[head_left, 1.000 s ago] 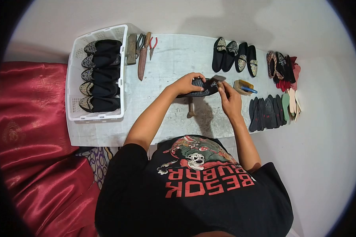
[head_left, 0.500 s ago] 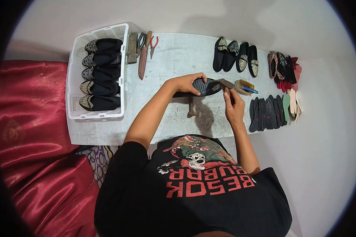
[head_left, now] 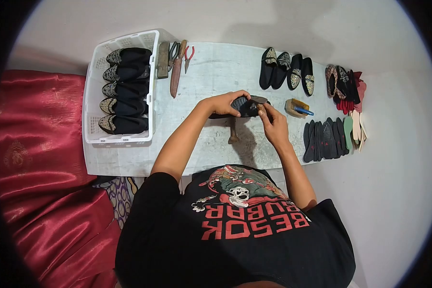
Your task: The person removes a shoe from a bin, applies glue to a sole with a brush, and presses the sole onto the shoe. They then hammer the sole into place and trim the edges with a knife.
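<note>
My left hand [head_left: 225, 103] is closed around a black shoe [head_left: 248, 109], its ridged sole turned upward. The thumb lies across the sole and the fingers reach over the far edge. At the shoe's right end, my right hand [head_left: 274, 124] grips a hammer-like tool [head_left: 259, 100] with a flat grey head and a brown handle, mostly hidden by the fingers. Its head lies over the sole; whether it touches cannot be made out. Beneath the shoe, a brown metal stand [head_left: 233, 132] shows its flared end on the table. To the right is a glue container [head_left: 297, 106] with a blue-handled brush [head_left: 304, 111].
On the left, a white basket [head_left: 151, 113] holds several decorated shoes. Beside it lie a block [head_left: 163, 60], pliers [head_left: 189, 58] and a sheathed tool [head_left: 175, 77]. Finished-looking shoes [head_left: 295, 72] line the back; black soles [head_left: 326, 139] and further shoes [head_left: 343, 81] are at right.
My right hand has moved left, bringing the tool's grey head from beyond the shoe's right end to over the sole. My left hand keeps hold of the shoe in nearly the same place.
</note>
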The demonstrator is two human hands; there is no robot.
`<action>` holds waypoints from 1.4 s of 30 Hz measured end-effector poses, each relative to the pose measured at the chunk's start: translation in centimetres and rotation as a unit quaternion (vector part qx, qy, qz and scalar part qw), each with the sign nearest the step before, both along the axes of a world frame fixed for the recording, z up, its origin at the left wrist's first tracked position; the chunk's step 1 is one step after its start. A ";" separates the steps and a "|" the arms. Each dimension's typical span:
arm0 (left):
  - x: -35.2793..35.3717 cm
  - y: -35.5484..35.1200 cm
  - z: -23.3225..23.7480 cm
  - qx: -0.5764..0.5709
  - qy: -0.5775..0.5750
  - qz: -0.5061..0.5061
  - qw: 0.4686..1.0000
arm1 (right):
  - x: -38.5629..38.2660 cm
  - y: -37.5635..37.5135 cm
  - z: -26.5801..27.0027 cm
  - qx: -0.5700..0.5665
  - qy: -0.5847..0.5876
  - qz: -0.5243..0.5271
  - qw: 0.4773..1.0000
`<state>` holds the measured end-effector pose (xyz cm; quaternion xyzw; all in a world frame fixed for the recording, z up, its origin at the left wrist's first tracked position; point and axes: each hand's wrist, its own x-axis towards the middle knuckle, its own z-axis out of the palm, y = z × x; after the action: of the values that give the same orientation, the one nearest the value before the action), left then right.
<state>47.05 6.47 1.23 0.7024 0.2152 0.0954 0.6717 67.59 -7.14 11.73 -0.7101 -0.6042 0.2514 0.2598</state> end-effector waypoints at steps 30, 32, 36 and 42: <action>-1.7 -4.1 0.5 0.163 0.185 0.223 0.943 | -0.8 0.4 -1.5 0.064 -0.001 -0.006 0.998; -1.7 -4.0 0.0 0.176 0.157 0.238 0.942 | -0.5 -0.2 -2.1 0.085 -0.025 -0.002 0.996; -1.9 -4.0 0.3 0.165 0.159 0.237 0.944 | -0.8 -2.4 -1.7 0.041 -0.018 -0.004 0.999; -1.7 -3.8 0.2 0.166 0.180 0.223 0.944 | -0.1 0.1 -2.9 0.062 0.013 -0.016 0.998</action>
<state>45.32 2.69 1.47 0.7434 0.4646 0.1494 0.4574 67.47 -7.05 8.86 -0.6989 -0.6037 0.2183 0.3155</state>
